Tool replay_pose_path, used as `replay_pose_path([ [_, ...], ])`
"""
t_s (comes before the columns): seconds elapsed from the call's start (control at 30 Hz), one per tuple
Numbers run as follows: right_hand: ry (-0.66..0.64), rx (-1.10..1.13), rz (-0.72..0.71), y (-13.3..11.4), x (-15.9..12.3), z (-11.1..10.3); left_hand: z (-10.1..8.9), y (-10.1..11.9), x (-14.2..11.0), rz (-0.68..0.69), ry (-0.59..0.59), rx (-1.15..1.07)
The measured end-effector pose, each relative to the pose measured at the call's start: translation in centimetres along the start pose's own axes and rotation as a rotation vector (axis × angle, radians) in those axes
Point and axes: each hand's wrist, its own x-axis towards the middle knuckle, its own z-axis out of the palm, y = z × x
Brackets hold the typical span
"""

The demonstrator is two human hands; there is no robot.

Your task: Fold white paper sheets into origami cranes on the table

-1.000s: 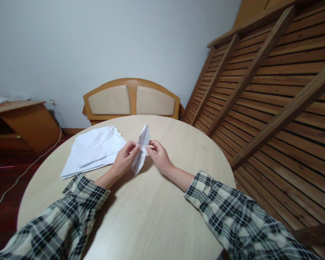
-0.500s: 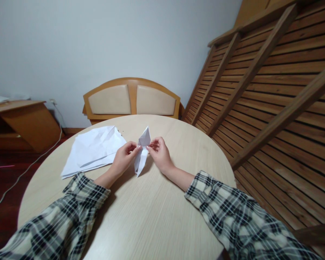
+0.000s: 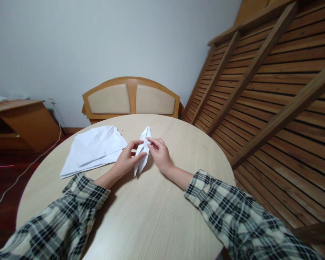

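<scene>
Between my hands, over the middle of the round table (image 3: 151,216), is a piece of folded white paper (image 3: 142,163), narrow and pointed at both ends. My left hand (image 3: 128,157) takes its left edge, with the thumb lying across the near half and the index finger above it. On the other side, the thumb and fingers of my right hand (image 3: 160,154) pinch the right edge near the middle. Some of the fingertips are hidden by the paper. Close to my left hand lie several loose white sheets (image 3: 92,148), creased and overlapping.
A wooden headboard with cream panels (image 3: 109,99) stands behind the table against the wall. On the right leans a large slatted wooden frame (image 3: 260,90). A wooden desk (image 3: 29,122) stands at the left, and a white cable (image 3: 29,169) runs down to the floor beside it.
The folded paper has turned in my hands, and its flaps lie closer together. My left thumb has shifted further onto the paper; my right fingers have moved slightly up along its edge.
</scene>
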Motion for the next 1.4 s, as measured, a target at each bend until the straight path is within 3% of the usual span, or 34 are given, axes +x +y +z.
replay_pose_path([
  [0.27,0.012,-0.005,0.006,0.5,0.1,0.0,-0.3,0.5,-0.1,0.031,0.019,0.046],
  [0.53,0.019,0.079,0.045,0.9,0.0,0.3,-0.4,0.3,-0.3,0.007,0.188,0.009],
  [0.73,-0.011,0.090,0.111,1.5,0.2,0.4,-0.5,0.3,0.0,0.088,0.159,0.054],
  [0.83,-0.037,0.073,0.130,1.4,0.1,0.4,-0.5,0.3,0.1,0.046,0.137,0.046],
  [0.97,-0.055,0.026,0.107,1.2,-0.1,0.3,-0.4,-0.1,0.1,0.014,0.130,0.012],
  [1.4,-0.029,-0.021,0.058,0.7,-0.1,0.3,-0.4,-0.1,-0.3,0.130,0.117,0.149],
])
